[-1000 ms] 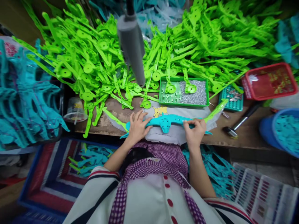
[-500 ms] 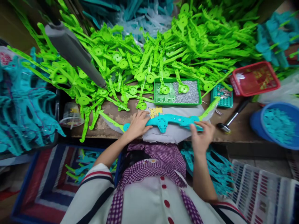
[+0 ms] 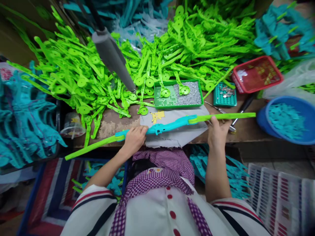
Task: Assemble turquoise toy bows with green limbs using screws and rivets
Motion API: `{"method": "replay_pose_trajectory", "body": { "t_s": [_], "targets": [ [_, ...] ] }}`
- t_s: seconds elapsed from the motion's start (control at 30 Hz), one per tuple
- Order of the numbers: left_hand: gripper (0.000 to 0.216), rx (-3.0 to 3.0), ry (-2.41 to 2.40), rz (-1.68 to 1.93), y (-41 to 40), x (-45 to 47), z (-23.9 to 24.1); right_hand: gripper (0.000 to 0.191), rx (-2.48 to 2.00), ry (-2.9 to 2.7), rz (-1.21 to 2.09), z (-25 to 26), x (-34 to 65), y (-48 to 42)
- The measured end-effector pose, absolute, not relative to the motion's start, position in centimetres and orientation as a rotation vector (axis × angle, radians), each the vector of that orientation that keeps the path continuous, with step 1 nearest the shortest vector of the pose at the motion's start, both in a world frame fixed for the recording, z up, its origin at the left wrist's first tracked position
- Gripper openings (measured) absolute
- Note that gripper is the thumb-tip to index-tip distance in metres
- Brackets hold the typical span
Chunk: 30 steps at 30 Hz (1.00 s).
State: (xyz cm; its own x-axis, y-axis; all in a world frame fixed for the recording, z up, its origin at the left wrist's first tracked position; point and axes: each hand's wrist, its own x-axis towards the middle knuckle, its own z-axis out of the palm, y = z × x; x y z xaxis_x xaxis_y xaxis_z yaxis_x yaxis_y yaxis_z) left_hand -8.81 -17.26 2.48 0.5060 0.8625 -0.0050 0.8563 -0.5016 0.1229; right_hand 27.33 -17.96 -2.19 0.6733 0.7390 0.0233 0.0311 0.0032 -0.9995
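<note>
Both my hands hold one long toy piece above the table's front edge: a teal middle part (image 3: 169, 125) with a green limb (image 3: 226, 116) stretched out to the right and another green limb (image 3: 91, 147) to the left. My left hand (image 3: 134, 140) is closed on the teal part near its left joint. My right hand (image 3: 218, 128) grips from below near the right joint. Under the piece lies a grey cloth (image 3: 172, 131) with a yellow cartoon print.
A big heap of green plastic parts (image 3: 157, 52) fills the back of the table. A green tray of small screws (image 3: 178, 94), a teal tray (image 3: 224, 95), a red basket (image 3: 256, 73), a blue tub of teal parts (image 3: 287, 121), a hammer (image 3: 242, 106), a hanging grey tool (image 3: 113, 59).
The piece was lying flat on the cloth under both hands; now it is lifted and turned on edge, with its green limbs spread straight out left and right.
</note>
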Motion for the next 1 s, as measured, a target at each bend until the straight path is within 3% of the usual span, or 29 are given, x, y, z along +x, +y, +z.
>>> {"method": "replay_pose_trajectory", "body": {
  "t_s": [0.1, 0.2, 0.3, 0.4, 0.53, 0.83, 1.0],
  "targets": [
    [0.046, 2.655, 1.393, -0.061, -17.1, -8.9, 2.7, 0.048, -1.786, -0.832, 0.73, -1.5, 31.3, -22.0],
    [0.056, 2.658, 1.283, -0.095, -16.8, -9.1, 3.1, 0.028, -1.934, -0.682, 0.36, -0.5, 36.9, -24.6],
    [0.059, 2.603, 1.248, -0.121, -16.1, -9.2, 3.5, 0.006, -2.095, -1.098, 0.085, -0.2, 41.8, -23.1],
    [0.061, 2.574, 1.238, -0.179, -15.7, -9.1, 3.8, 0.019, -2.146, -1.638, 0.244, -0.5, 44.6, -19.7],
    [0.059, 2.581, 1.251, -0.142, -16.3, -9.1, 3.5, 0.014, -2.017, -1.94, 0.401, -0.8, 46.4, -16.4],
    [0.059, 2.536, 1.329, -0.211, -17.5, -10.0, 3.8, 0.031, -1.745, -1.972, 0.846, -2.2, 45.9, -15.2],
    [0.059, 2.557, 1.336, -0.22, -17.6, -10.0, 3.5, 0.018, -1.562, -2.108, 0.857, -2.2, 42.3, -17.8]
  ]
}}
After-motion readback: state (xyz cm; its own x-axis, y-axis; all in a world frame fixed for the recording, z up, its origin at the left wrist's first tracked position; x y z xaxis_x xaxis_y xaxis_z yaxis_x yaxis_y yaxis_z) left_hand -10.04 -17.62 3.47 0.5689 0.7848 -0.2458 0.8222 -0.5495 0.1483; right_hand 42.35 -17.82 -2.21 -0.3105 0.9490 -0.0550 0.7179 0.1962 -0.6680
